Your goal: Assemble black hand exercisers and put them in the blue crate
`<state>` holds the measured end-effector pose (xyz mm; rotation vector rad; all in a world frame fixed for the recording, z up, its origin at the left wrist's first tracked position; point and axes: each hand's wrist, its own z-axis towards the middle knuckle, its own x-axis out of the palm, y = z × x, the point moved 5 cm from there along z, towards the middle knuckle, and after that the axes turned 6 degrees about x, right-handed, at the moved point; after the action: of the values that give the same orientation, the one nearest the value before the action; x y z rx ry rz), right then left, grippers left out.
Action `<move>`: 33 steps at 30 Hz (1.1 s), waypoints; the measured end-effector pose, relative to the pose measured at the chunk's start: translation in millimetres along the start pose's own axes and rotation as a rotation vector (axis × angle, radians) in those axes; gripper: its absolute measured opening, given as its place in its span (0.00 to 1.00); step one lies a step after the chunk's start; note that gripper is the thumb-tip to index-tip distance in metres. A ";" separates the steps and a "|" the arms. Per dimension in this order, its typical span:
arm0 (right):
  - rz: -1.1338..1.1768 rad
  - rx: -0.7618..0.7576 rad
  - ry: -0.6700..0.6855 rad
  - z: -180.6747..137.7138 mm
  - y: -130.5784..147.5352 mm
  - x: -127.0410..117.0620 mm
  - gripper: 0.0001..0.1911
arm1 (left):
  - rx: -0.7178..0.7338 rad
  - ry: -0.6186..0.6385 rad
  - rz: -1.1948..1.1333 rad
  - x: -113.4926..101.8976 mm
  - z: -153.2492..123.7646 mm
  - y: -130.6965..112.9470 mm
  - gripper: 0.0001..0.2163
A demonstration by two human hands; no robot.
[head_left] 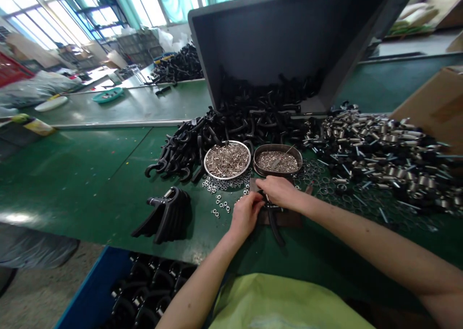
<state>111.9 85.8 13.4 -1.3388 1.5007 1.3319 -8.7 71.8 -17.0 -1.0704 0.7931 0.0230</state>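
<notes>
Grip: left hand [246, 214] pinched narrow, thumb and fingers together on the upper end of a black handle [275, 227]; right hand [280, 190] curled just above the same end, fingertips partly hidden, so whether it grasps anything cannot be told. Handle position: on a brown plate [294, 220] in front of the person, curved free end pointing toward the body and past the plate's near edge.

Just beyond the hands: round dish [205, 166] of small metal pins on the left, oval tin [278, 173] of small metal pieces on the right. Loose small rings [217, 214] lie left of the plate; thin wire rings [321, 189] lie right of it.

Farther left: row of nested black handles [173, 215], on the green table [90, 174]. Behind the dishes: heap of black parts [177, 150], reaching into a tilted grey bin [271, 39]. Far right: pile of metal cylinders and black pieces [390, 145]. Lower left, below table level: blue crate [87, 290] with more black parts.
</notes>
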 end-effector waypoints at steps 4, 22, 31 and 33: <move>-0.032 0.073 -0.104 -40.3 -35.0 -3.2 0.11 | 0.139 0.027 0.199 4.0 -2.6 -2.4 0.06; 0.257 0.314 -0.330 -108.3 -73.6 -4.8 0.19 | 0.400 0.194 0.550 12.9 -3.6 -19.0 0.09; 0.263 0.139 -0.286 -95.5 -45.7 11.0 0.19 | 0.196 0.060 0.288 0.9 -27.0 -13.6 0.19; 0.204 0.106 -0.329 -104.2 -41.6 13.9 0.20 | 0.121 -0.004 0.265 -2.0 -34.1 -9.6 0.23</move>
<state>161.9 -15.7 12.8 -0.8682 1.4817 1.4938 -25.9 40.8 -16.4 -0.8458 0.9169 0.2001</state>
